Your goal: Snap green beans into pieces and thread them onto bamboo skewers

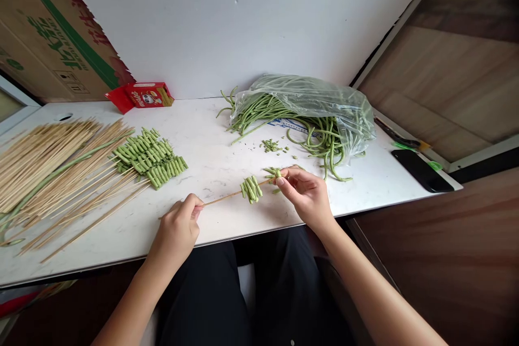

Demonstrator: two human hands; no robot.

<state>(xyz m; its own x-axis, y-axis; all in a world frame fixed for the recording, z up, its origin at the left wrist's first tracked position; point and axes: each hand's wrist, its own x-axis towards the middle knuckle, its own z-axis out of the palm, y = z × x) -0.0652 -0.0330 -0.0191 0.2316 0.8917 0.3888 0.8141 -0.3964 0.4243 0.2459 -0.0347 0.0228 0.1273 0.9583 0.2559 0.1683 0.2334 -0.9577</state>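
My left hand (180, 224) is closed around a thin wooden skewer (223, 198) that slants up to the right over the table's front edge. Several short pieces of green bean (252, 190) are threaded side by side along the skewer. At the skewer's far end, my right hand (306, 194) pinches another cut bean piece (278, 173) between thumb and fingertips. A few more cut pieces lie on the table just behind and under the right fingers, partly hidden by them.
Filled bean skewers (150, 157) are piled at left beside many bare skewers (48, 157). A clear plastic bag (308, 92) of long beans (259, 111) lies at the back right. Bean scraps (270, 145), a red box (148, 95), a black phone (421, 171) and a knife (395, 132) are also there.
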